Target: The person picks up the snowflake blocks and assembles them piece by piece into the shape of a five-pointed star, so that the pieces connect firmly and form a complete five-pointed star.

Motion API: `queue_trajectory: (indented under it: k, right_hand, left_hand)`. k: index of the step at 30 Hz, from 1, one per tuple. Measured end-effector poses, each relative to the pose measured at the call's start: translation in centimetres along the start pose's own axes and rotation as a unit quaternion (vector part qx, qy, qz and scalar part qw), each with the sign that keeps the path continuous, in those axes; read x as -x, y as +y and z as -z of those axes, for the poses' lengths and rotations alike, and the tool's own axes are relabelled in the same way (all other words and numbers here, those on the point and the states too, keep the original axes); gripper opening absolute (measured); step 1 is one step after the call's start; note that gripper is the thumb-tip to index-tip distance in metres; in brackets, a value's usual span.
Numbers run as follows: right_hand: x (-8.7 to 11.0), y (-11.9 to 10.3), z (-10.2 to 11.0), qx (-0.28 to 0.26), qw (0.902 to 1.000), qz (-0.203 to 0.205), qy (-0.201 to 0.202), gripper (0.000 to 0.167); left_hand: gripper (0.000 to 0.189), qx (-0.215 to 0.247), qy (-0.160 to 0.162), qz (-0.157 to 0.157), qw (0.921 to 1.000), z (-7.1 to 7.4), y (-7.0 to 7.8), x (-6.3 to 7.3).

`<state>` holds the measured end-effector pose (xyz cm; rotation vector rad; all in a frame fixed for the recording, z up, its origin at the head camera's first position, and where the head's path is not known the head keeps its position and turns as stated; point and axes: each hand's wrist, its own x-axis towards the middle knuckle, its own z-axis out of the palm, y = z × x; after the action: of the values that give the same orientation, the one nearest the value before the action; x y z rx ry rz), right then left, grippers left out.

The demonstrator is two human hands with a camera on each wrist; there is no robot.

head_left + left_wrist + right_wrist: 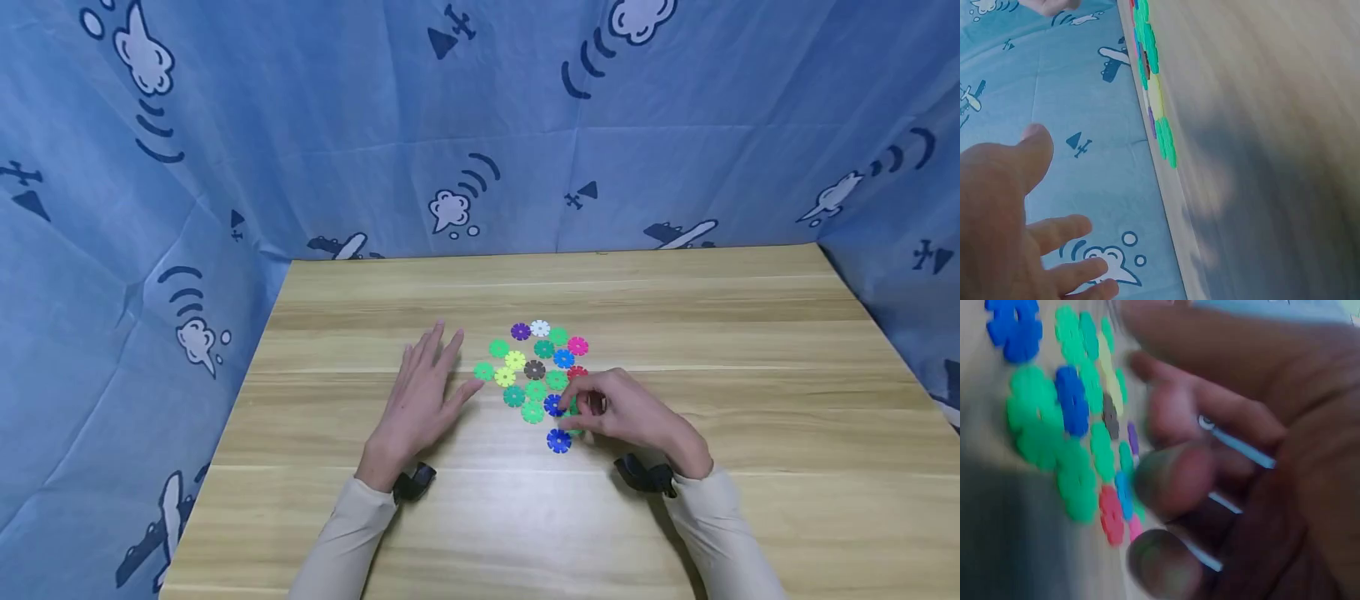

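Notched, flower-shaped plastic discs in many colours lie as a flat cluster on the table (360, 317). My right hand (630, 412) is at the cluster's right side, thumb and forefinger apart and bent, with no disc seen between them. Near its fingertips are two dark blue discs (558, 441) and green discs (1077, 481) that the hand partly hides in the head view. My left hand (418, 400) hovers left of the cluster with spread fingers, holding nothing. Its thumb is nearest a light green disc (483, 372); in the left wrist view the green discs (1169, 142) lie apart from it.
A brown disc (535, 370) sits mid-cluster, with purple (521, 332) and white (540, 328) ones at the far side and a pink one (577, 346) at the right. A blue patterned curtain (510, 125) hangs behind the table and at both sides.
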<state>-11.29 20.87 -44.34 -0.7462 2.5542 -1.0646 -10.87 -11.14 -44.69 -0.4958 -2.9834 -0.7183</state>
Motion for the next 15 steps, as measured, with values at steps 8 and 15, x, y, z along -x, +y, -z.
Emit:
queue_trajectory:
  k: [8, 15]
  right_hand:
    - [-0.1, -0.6, -1.2, 0.01, 0.9956, 0.018, -0.091, 0.025]
    - [-0.3, 0.0, -1.2, -0.01, 0.9964, 0.009, -0.083, 0.028]
  left_hand:
    - [0.058, 0.067, 0.068, -0.032, 0.9949, -0.4, 0.1, -0.3]
    - [0.028, 0.156, 0.113, -0.043, 0.9803, -0.8, 0.4, -0.8]
